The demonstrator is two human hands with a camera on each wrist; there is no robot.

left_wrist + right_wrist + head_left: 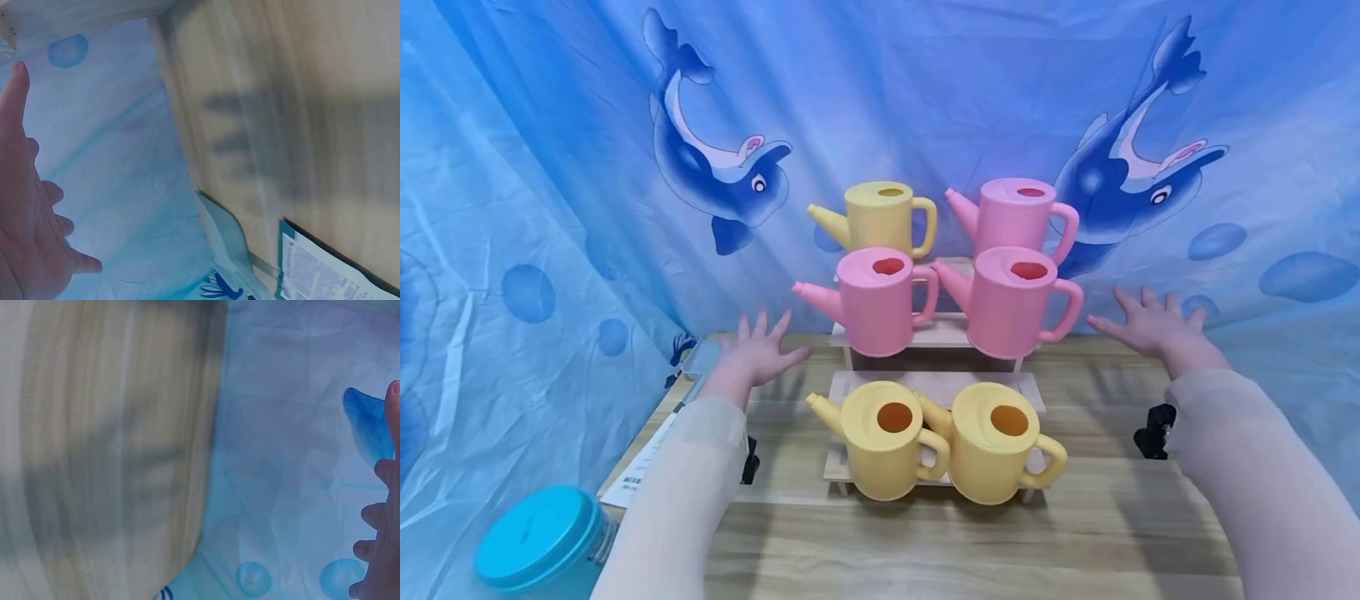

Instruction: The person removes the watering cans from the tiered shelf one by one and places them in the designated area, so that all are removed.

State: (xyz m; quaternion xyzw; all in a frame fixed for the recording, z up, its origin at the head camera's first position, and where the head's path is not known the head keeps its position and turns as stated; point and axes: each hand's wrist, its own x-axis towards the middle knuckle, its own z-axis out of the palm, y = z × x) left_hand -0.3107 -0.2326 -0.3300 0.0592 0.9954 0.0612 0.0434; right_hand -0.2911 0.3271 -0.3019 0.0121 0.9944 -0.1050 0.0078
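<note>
Both hands are held out over the table with fingers spread, and neither holds anything. My left hand [758, 352] is left of a wooden tiered stand [936, 383]; my right hand [1157, 327] is off to its right. On the top tier stand a pale yellow watering can [880, 218] and a pink watering can [1013, 218]. Two more pink watering cans, one left [876, 308] and one right [1009, 308], occupy the middle tier. At the bottom are a left yellow watering can [880, 454] and a right yellow watering can [985, 458]. All spouts point left.
A tub with a turquoise lid [535, 537] stands at the lower left. Near it, a printed packet [319, 269] lies by the table's left edge. Blue dolphin-print curtain [880, 92] hangs behind and beside the wooden table [820, 550]. Black wrist mounts sit by both sleeves.
</note>
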